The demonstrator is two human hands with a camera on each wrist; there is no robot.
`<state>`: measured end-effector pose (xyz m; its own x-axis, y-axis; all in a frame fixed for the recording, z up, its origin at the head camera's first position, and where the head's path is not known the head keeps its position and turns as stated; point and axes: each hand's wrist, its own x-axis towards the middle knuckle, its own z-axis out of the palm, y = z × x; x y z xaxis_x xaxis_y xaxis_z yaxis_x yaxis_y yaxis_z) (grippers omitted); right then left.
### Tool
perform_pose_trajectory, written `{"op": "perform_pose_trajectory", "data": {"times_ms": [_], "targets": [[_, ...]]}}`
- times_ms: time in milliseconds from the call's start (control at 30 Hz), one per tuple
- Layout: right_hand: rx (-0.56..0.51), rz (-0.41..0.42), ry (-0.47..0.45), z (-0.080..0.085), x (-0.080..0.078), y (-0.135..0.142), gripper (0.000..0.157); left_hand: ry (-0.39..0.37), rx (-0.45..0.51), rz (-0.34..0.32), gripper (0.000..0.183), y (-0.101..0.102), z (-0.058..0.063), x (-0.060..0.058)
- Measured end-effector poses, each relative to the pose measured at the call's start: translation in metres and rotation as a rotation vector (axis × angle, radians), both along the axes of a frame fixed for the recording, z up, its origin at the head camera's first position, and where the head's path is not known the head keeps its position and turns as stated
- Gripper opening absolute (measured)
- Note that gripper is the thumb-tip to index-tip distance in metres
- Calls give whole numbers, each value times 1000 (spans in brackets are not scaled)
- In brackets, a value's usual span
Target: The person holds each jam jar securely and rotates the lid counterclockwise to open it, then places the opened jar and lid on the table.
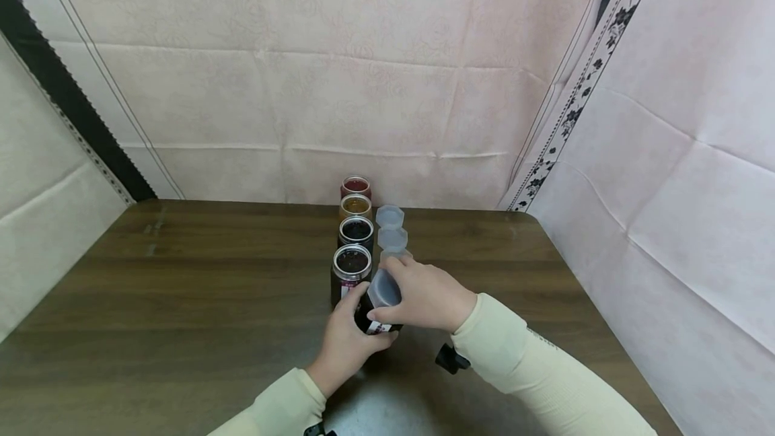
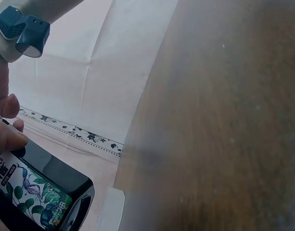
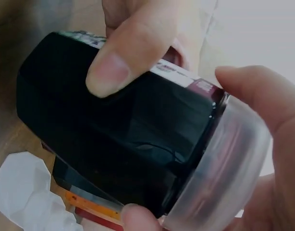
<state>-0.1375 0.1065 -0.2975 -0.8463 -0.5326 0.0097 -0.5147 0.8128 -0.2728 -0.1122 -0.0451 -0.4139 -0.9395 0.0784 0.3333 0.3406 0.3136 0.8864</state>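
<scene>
My left hand grips a dark, faceted jar that is tilted above the table, its thumb lying along one side. A translucent white lid covers the jar's mouth. My right hand holds this lid, with thumb and fingers round its rim. On the jar's side, the left wrist view shows a label printed with green leaves. Just beyond the hands stands a nearer dark open jar with a silvery rim.
Behind it, in a line going back, are another dark jar, an amber jar and a red jar, all lidless. To their right lie translucent lids in a row. White cloth hangs behind the brown wooden table.
</scene>
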Motion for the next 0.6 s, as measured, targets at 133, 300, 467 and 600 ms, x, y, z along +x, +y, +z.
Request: {"op": "perform_pose_trajectory", "data": {"times_ms": [133,300,467,600], "targets": [[1,-2,-15,0,-1,0,62,-14,-12,5,66,-1,0,0],[24,13,-7,0,-3,0,64,-26,-23,3,67,-2,0,1],[23,31,-30,0,-6,0,66,-26,-12,-8,67,-3,-1,1],[6,51,-43,0,-7,0,64,-36,-5,-17,69,-4,-2,1]]}}
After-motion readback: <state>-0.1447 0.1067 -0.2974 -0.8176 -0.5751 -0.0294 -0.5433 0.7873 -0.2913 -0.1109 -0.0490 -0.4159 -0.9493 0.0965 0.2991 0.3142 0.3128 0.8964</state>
